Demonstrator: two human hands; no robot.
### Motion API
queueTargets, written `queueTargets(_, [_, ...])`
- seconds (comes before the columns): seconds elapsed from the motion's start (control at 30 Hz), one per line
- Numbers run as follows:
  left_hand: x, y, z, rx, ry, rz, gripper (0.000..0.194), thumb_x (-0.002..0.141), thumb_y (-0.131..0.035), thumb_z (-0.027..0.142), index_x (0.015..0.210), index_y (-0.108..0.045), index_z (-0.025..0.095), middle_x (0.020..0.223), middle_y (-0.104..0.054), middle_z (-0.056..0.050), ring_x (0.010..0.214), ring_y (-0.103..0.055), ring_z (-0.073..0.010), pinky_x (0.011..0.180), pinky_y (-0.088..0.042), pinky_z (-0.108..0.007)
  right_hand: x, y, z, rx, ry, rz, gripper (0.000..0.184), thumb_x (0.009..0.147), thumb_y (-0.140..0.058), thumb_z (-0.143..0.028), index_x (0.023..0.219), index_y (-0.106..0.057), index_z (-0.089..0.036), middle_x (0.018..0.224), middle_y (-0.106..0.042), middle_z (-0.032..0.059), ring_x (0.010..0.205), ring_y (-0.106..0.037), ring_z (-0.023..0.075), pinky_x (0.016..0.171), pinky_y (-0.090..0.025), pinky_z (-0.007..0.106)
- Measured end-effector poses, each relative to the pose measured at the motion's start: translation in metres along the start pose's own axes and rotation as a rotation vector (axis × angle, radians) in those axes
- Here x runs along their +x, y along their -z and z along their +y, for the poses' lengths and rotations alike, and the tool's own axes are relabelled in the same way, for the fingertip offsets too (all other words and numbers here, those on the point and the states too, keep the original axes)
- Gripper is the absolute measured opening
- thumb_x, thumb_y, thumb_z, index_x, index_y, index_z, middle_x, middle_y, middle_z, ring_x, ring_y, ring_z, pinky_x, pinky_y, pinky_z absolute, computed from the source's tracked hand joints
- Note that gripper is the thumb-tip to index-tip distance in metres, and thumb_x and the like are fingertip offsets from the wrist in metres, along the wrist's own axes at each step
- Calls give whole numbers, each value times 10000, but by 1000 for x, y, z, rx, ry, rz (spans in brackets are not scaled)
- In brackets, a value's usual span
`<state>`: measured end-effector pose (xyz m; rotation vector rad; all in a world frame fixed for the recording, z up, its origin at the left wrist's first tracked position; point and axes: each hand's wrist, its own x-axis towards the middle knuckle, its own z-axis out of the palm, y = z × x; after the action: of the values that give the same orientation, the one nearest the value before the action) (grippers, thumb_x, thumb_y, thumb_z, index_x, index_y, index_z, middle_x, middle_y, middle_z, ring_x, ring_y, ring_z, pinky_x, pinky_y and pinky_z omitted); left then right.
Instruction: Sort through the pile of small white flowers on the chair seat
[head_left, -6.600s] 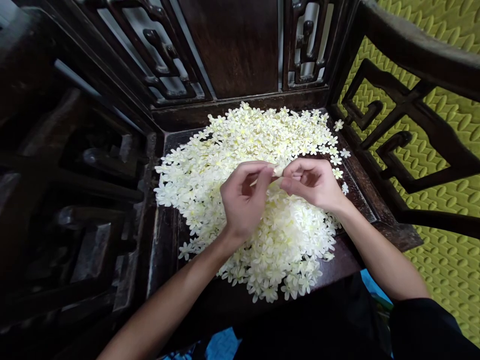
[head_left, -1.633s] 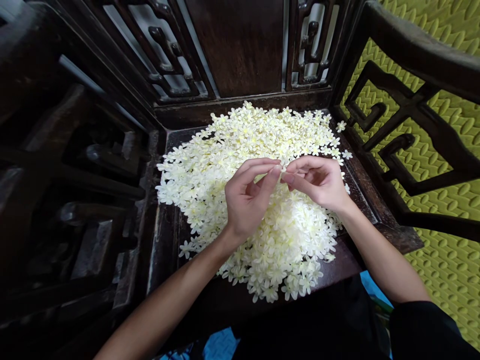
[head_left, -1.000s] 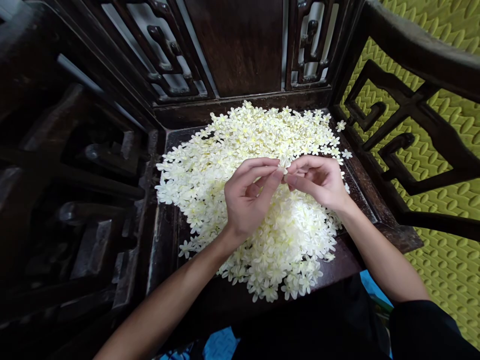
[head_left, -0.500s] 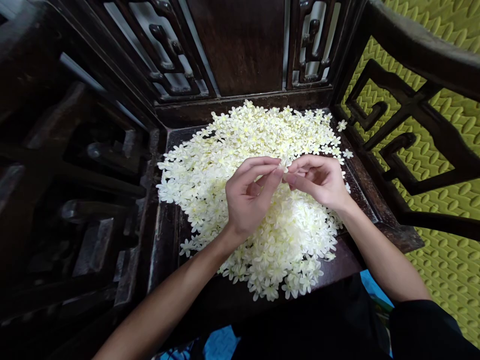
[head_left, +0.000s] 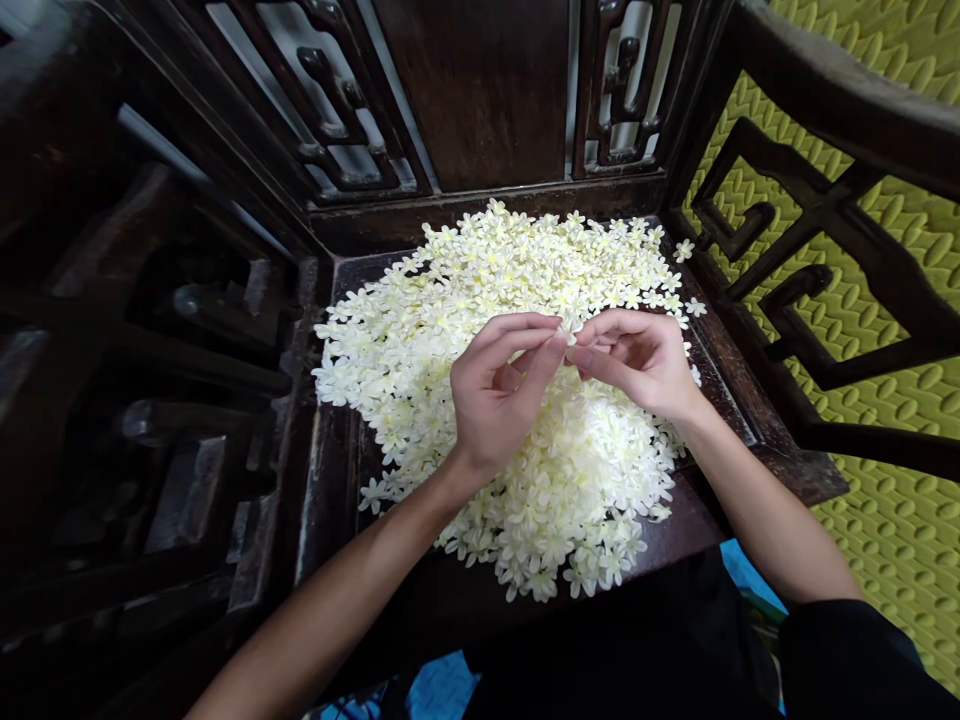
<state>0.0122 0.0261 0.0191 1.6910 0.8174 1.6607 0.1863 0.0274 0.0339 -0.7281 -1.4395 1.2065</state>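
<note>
Between my fingertips is a small pale cream flower, seen from the side. My left hand pinches it with thumb and forefinger from the left. From the right, my right hand grips it between thumb and forefinger; its other fingers are curled. Both hands hover over a broad heap of loose white flowers with yellowish centres. The fingertips hide part of the held flower, and I cannot tell whether it is one blossom or several pressed together.
The heap lies on a dark wooden chair seat. A carved backrest rises behind it, with openwork armrests at both sides. Yellow-green textured fabric shows beyond the right armrest. Something blue shows below the seat.
Several seconds ago the hands were slightly farther apart and farther left, with a pale piece between them. The fingertips have since closed together, and the flower has turned a little. Little differs in the last half second.
</note>
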Motion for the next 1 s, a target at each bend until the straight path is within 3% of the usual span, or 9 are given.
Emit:
queueTargets(0.3, [1, 0, 0, 40, 7, -2, 67, 906, -733, 242, 962, -770, 242, 1038, -735, -46, 1006, -715, -173, 868, -628, -342, 1, 1, -1, -19, -10, -1, 114, 806, -814, -175, 906, -762, -156, 806, -750, 22, 640, -659, 97, 571, -533, 227])
queueTargets(1.0, [1, 0, 1, -19, -4, -8, 144, 876, -745, 131, 981, -780, 224, 1043, -736, -51, 1006, -724, -163, 868, -616, -303, 0, 2, -1, -3, -18, -4, 62, 857, -762, -146, 917, -778, -151, 764, -749, 13, 614, -661, 85, 566, -533, 210])
